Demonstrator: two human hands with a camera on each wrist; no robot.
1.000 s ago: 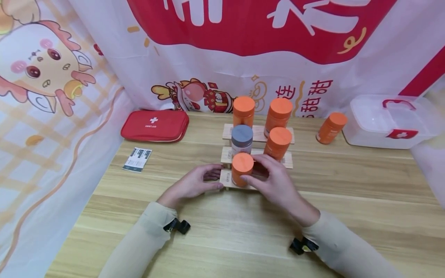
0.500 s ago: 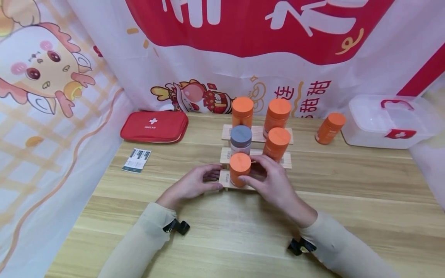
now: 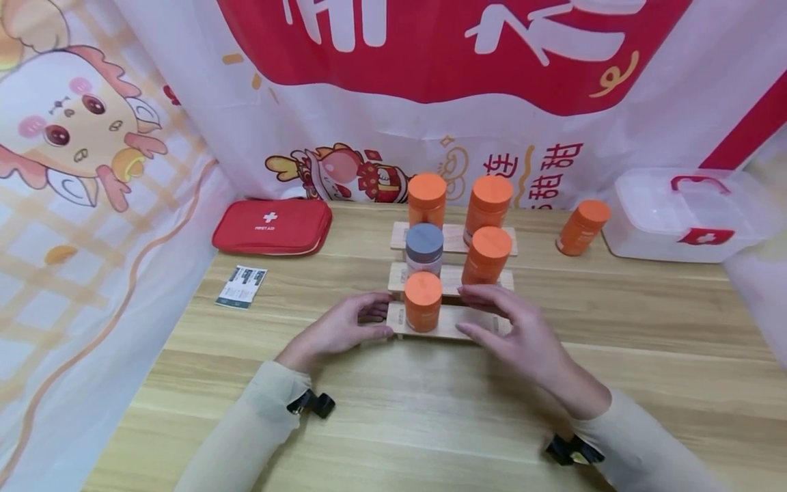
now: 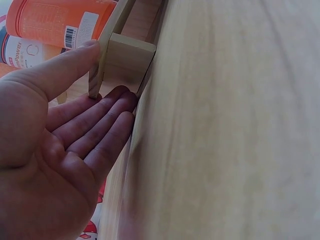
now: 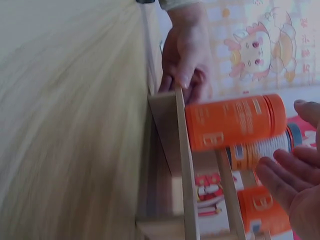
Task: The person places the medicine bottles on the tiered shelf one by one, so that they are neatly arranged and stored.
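Observation:
An orange bottle (image 3: 423,304) with an orange lid stands upright at the left of the lowest step of a wooden stepped rack (image 3: 451,322). My left hand (image 3: 344,324) is at that step's left end. In the left wrist view its thumb touches the board's edge, and its straight fingers lie by the rack's leg. My right hand (image 3: 522,335) hovers over the right of the same step, fingers extended and apart from the bottle. Behind, the middle step bears a grey-lidded bottle (image 3: 424,249) and an orange bottle (image 3: 488,256). Two more orange bottles (image 3: 427,198) stand on the top step.
A red first aid pouch (image 3: 272,227) and a printed card (image 3: 242,287) lie on the left of the wooden table (image 3: 393,424). At the right, a single orange bottle (image 3: 583,227) stands beside a translucent box (image 3: 688,219) with a red handle. Printed cloth hangs behind.
My right hand has let go of the orange bottle on the lowest step and moved right. Just before, that bottle slid slightly left. My left hand stays at the rack's end.

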